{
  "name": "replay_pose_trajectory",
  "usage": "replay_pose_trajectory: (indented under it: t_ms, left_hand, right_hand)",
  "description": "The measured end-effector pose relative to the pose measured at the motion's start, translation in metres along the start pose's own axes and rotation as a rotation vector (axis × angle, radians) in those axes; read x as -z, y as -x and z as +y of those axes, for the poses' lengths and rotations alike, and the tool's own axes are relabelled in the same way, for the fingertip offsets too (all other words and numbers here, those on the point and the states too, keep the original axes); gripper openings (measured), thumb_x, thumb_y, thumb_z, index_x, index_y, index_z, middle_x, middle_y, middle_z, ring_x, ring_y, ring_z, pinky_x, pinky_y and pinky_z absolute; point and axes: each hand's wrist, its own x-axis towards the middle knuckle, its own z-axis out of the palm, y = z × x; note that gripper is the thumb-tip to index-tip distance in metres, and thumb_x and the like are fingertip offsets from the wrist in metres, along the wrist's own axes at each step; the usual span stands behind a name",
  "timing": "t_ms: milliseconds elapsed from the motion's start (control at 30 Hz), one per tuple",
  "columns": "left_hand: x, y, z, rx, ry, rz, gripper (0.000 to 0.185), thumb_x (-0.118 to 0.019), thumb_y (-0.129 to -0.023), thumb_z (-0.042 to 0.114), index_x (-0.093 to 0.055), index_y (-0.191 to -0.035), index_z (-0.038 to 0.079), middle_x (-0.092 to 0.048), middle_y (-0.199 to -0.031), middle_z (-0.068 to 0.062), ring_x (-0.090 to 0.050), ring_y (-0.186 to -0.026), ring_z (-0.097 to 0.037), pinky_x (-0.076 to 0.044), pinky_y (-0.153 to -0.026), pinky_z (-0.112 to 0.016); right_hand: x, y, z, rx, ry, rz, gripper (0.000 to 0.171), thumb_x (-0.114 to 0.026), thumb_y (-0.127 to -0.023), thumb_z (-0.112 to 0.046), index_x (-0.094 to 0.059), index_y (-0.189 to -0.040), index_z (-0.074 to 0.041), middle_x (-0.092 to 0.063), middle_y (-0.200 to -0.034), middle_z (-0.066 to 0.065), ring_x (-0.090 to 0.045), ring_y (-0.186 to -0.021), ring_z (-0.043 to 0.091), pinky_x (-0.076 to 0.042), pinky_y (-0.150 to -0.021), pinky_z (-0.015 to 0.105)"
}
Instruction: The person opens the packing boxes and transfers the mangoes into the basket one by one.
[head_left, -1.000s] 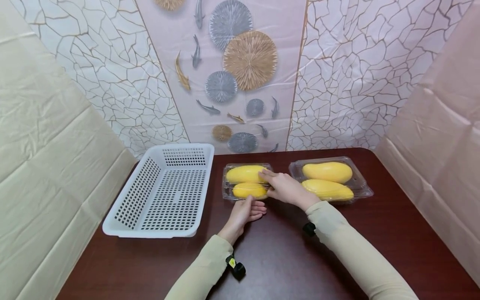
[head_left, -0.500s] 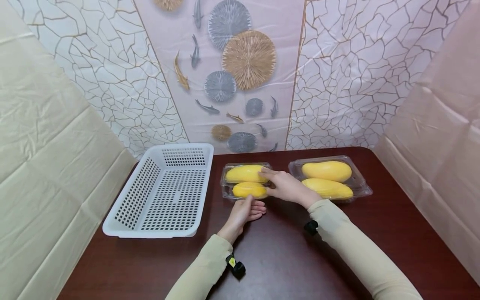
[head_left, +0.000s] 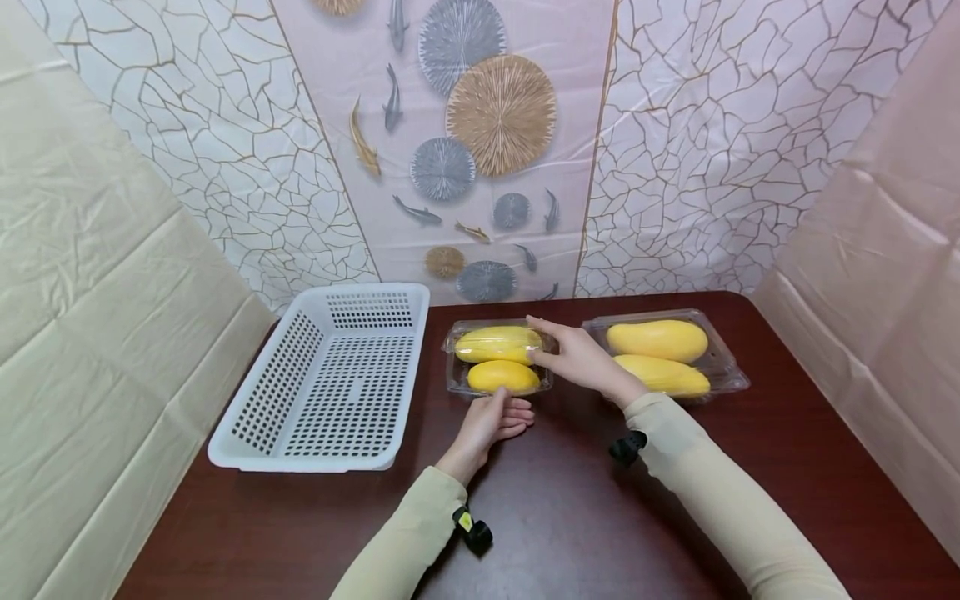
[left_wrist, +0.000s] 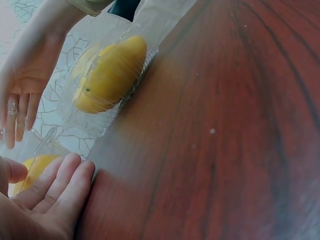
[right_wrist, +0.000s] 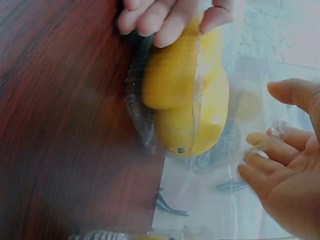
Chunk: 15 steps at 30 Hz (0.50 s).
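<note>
Yellow mangoes (head_left: 498, 360) lie two together in a clear plastic box (head_left: 453, 383) near the middle of the dark red desk (head_left: 570, 517). The left hand (head_left: 495, 419) rests on the desk at the near edge of this box; its fingers (left_wrist: 60, 182) are loosely bent and touch the box, with the thumb up by the near mango. It grips nothing that can be seen. The right hand (head_left: 572, 357) is at the right end of the same box. Its fingers (right_wrist: 267, 150) are spread and relaxed, and they touch the thin clear lid there. A second clear box (head_left: 723, 367) with two more mangoes sits just to the right, partly behind the right wrist. A white basket (head_left: 255, 446) with many small holes stands to the left of the first box, close by but apart.
</note>
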Motion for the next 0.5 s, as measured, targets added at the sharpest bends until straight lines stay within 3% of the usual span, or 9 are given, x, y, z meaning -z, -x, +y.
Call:
replay_pose_trajectory:
  t_ms: [33, 100, 200, 500]
  left_hand:
    - [0.0, 0.0, 0.0, 0.001, 0.002, 0.0, 0.044, -0.047, -0.102, 0.028, -0.072, -0.108, -0.008, -0.075, -0.09, -0.013, -0.074, -0.083, -0.02, -0.06, -0.077, -0.031]
    - [0.0, 0.0, 0.0, 0.0, 0.004, 0.0, 0.045, -0.047, -0.102, 0.028, -0.072, -0.108, -0.009, -0.075, -0.09, -0.013, -0.073, -0.082, -0.019, -0.06, -0.077, -0.031]
    - [0.0, 0.0, 0.001, 0.0, 0.004, 0.003, 0.044, -0.047, -0.102, 0.028, -0.072, -0.107, -0.008, -0.075, -0.089, -0.012, -0.073, -0.081, -0.018, -0.06, -0.076, -0.031]
    - [0.0, 0.001, 0.0, 0.003, 0.0, 0.009, 0.043, -0.048, -0.101, 0.028, -0.073, -0.105, -0.006, -0.075, -0.089, -0.012, -0.074, -0.083, -0.021, -0.06, -0.076, -0.031]
  right_hand:
    - [0.001, -0.001, 0.0, -0.02, -0.031, -0.003, 0.065, -0.067, -0.098, -0.027, -0.041, -0.154, -0.007, -0.055, -0.144, 0.017, -0.063, -0.105, 0.035, -0.052, -0.088, 0.049]
    - [0.002, -0.003, 0.001, -0.049, -0.075, 0.0, 0.067, -0.067, -0.098, -0.033, -0.04, -0.155, -0.01, -0.05, -0.15, 0.013, -0.055, -0.126, 0.033, -0.048, -0.099, 0.05]
    - [0.002, -0.006, 0.004, -0.075, -0.114, 0.011, 0.069, -0.065, -0.098, -0.041, -0.04, -0.156, -0.013, -0.044, -0.155, 0.009, -0.047, -0.136, 0.033, -0.042, -0.108, 0.051]
    - [0.003, -0.016, 0.007, -0.124, -0.189, 0.096, 0.067, -0.055, -0.102, -0.048, -0.041, -0.155, -0.01, -0.045, -0.154, 0.012, -0.045, -0.139, 0.031, -0.041, -0.111, 0.045]
